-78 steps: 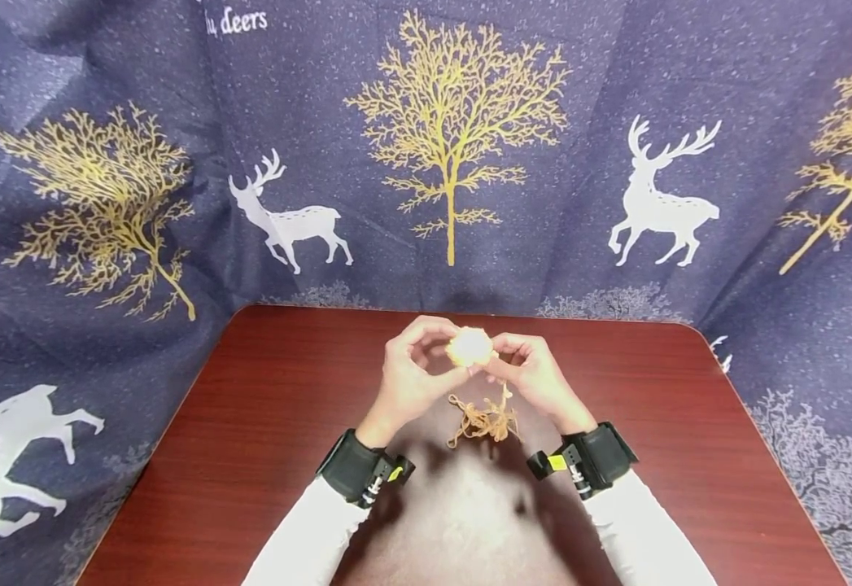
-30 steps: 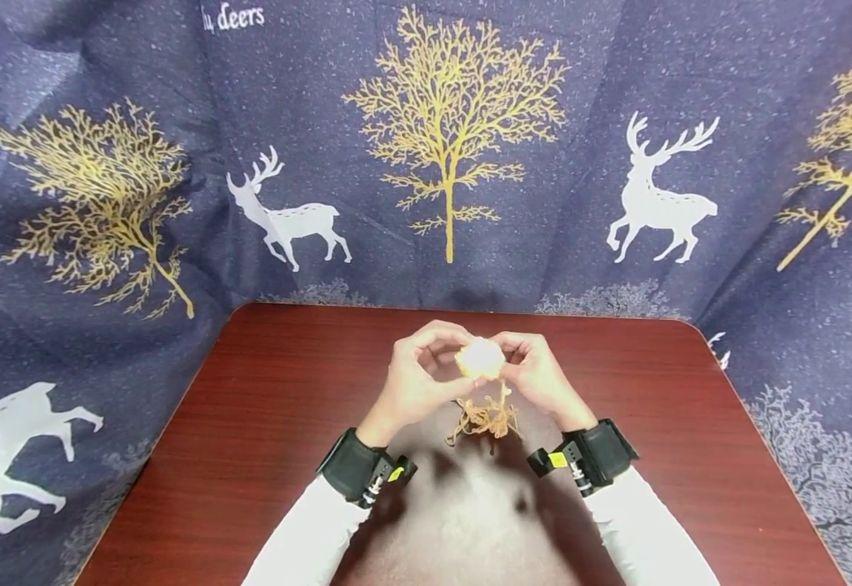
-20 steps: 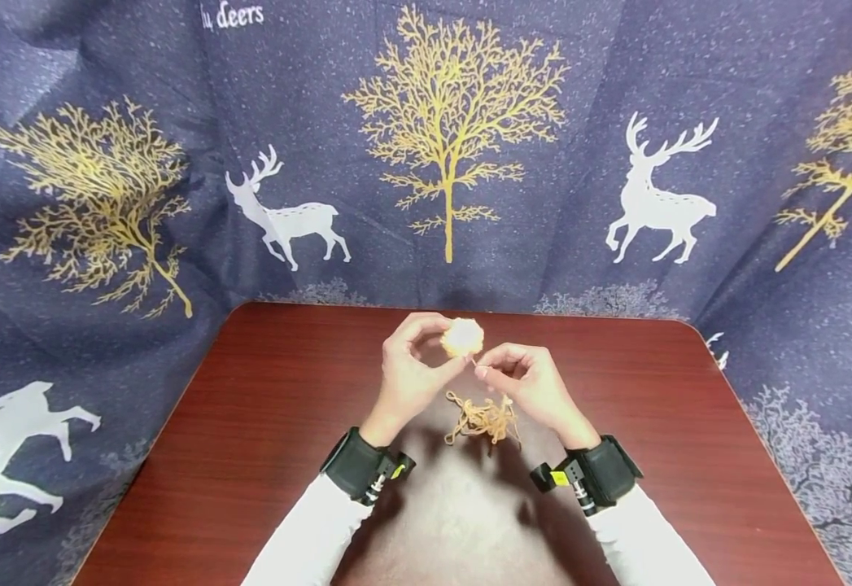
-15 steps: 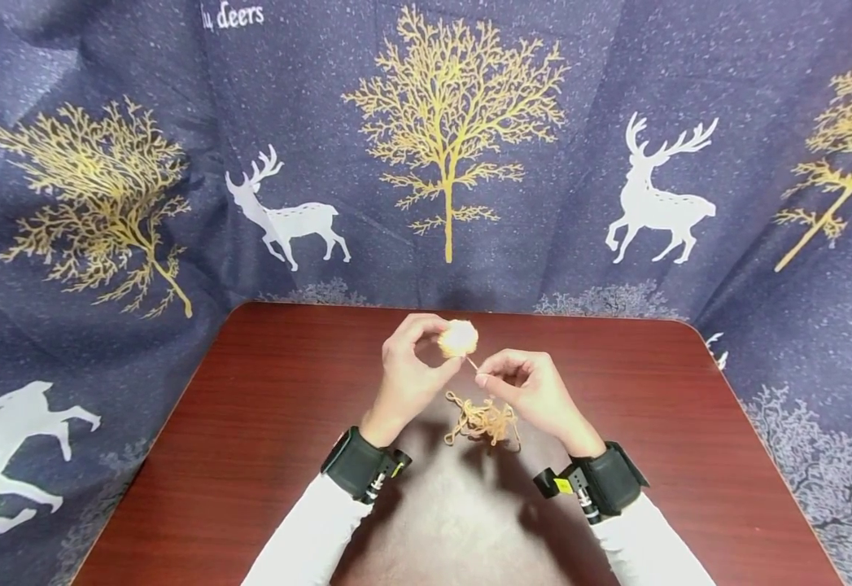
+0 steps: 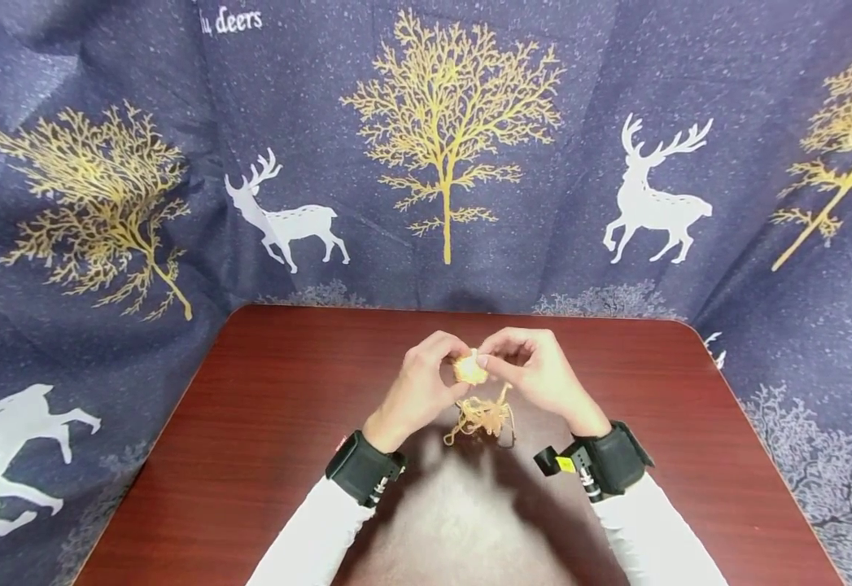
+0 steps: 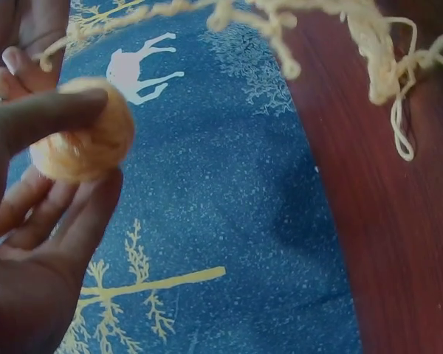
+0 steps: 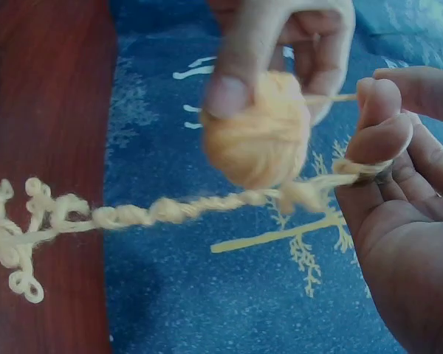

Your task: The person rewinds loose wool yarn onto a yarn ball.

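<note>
A small pale-yellow ball of yarn (image 5: 471, 368) is gripped between the thumb and fingers of my left hand (image 5: 421, 389). My right hand (image 5: 543, 376) is close beside it, pinching the yarn strand that runs off the ball between thumb and forefinger. In the right wrist view the ball (image 7: 258, 136) shows wound layers, and a taut strand (image 7: 332, 98) links it to the right fingertips. A second, twisted length of yarn (image 7: 199, 206) passes through the right hand's lower fingers. It leads down to a loose tangle of yarn (image 5: 486, 417) on the table.
The reddish-brown table (image 5: 286, 391) has a rounded far edge. Behind it hangs a blue cloth (image 5: 396, 277) printed with white deer and gold trees. Each wrist wears a black camera band (image 5: 609, 460).
The right hand first drew a strand down and away from the ball, then came up against it. The left hand has tipped and shifted right with the ball. The tangle stays on the table.
</note>
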A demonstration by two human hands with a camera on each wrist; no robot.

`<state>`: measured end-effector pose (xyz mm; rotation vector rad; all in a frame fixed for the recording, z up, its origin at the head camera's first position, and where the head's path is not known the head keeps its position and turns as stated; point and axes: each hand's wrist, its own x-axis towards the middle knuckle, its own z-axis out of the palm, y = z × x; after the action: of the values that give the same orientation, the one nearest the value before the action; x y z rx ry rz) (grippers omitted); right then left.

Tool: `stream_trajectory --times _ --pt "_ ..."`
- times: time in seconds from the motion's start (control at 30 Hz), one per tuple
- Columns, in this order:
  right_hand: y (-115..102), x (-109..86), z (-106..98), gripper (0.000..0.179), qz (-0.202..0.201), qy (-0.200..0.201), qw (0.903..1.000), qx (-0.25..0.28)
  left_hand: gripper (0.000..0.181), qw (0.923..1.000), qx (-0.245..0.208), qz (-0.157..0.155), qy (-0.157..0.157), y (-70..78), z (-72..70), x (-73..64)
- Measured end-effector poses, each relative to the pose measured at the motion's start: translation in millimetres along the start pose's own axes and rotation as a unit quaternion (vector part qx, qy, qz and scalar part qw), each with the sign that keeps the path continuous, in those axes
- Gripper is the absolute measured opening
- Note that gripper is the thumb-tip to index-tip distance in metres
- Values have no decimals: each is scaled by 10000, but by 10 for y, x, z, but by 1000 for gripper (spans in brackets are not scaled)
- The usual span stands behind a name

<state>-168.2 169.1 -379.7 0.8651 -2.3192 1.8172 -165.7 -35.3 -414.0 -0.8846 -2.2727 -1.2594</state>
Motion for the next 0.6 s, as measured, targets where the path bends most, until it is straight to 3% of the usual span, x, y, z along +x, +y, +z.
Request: stream_trajectory --times 0.13,0.27,0.37,0.6 --pt "32 134 -99 6 218 6 9991 366 39 9958 -817 -147 -392 12 -10 -8" --pt "137 256 -147 9 459 14 9963 723 40 9790 -1921 -357 -587 38 -43 -15" --pt "229 308 -139 14 590 21 9944 871 42 9678 -2447 -409 -424 73 -73 2" --pt "368 332 -46 15 612 339 9917 1079 43 9713 -2312 -373 414 112 -103 29"
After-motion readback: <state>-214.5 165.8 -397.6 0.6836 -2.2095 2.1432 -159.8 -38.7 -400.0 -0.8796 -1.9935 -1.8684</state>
